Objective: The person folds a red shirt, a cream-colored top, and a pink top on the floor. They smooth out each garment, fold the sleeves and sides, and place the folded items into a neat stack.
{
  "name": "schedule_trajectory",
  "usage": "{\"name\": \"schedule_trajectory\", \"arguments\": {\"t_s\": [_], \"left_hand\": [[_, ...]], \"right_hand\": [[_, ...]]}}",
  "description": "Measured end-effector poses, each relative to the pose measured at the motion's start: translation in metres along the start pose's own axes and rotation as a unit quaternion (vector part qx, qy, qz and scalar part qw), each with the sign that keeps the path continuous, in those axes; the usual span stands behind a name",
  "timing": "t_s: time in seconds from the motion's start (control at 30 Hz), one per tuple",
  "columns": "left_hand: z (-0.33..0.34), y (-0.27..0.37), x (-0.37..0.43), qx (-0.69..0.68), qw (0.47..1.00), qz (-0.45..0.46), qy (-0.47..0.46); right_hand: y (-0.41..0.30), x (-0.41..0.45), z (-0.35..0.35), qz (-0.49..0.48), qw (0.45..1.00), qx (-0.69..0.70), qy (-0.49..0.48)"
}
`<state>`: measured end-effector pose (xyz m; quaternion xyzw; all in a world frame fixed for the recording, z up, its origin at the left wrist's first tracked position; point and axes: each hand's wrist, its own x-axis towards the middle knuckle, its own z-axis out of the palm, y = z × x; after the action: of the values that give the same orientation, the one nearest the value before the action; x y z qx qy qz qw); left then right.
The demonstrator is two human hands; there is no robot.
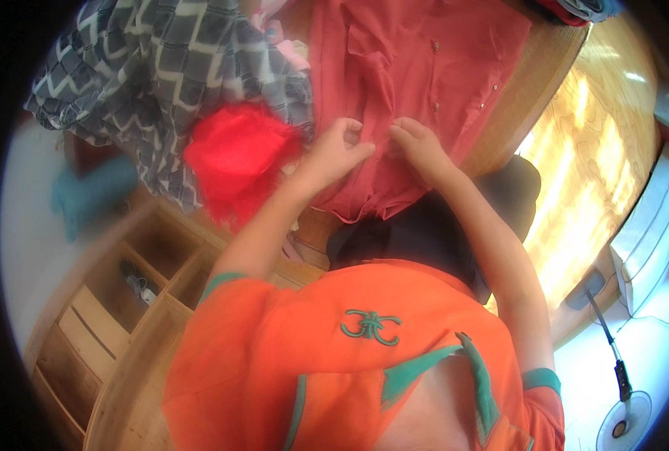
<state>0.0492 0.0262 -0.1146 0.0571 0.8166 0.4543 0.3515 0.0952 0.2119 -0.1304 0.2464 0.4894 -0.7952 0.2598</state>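
Before me a coral-red garment (407, 73) with small buttons or snaps lies spread over a wooden surface, its near edge by my lap. My left hand (348, 144) rests at the garment's middle, its fingers curled towards the thumb; whether cloth is pinched between them cannot be told. Close by on the right, my right hand (416, 141) touches the same garment with bent fingers, the tips pointing at my left hand. Beside my left forearm is a bright red, fluffy-edged cloth (238, 158). A grey checked fleece blanket (199, 62) is heaped at the upper left.
A wooden drawer unit (171, 287) with compartments stands at the lower left, holding a white corded item (141, 289). Folded clothes (585, 8) lie at the top right. Sunlit wooden flooring or board (588, 152) and a standing fan (622, 423) are on the right. A teal cloth (94, 191) is at left.
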Motion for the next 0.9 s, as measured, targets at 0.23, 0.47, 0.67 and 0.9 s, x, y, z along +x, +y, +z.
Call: {"name": "schedule_trajectory", "arguments": {"t_s": [0.23, 0.47, 0.67, 0.9], "left_hand": [[-0.003, 0.003, -0.032, 0.083, 0.988, 0.040, 0.125], [-0.004, 0.037, -0.017, 0.357, 0.849, 0.390, 0.017], [-0.032, -0.003, -0.029, 0.437, 0.856, 0.274, -0.048], [-0.035, -0.034, -0.082, 0.500, 0.679, 0.525, -0.117]], "right_hand": [[0.002, -0.028, 0.008, -0.269, 0.879, -0.390, 0.046], [0.022, -0.056, -0.004, -0.333, 0.641, -0.689, 0.061], [0.009, -0.071, -0.026, -0.262, 0.681, -0.683, 0.036], [0.019, -0.093, -0.028, -0.273, 0.670, -0.687, -0.068]]}}
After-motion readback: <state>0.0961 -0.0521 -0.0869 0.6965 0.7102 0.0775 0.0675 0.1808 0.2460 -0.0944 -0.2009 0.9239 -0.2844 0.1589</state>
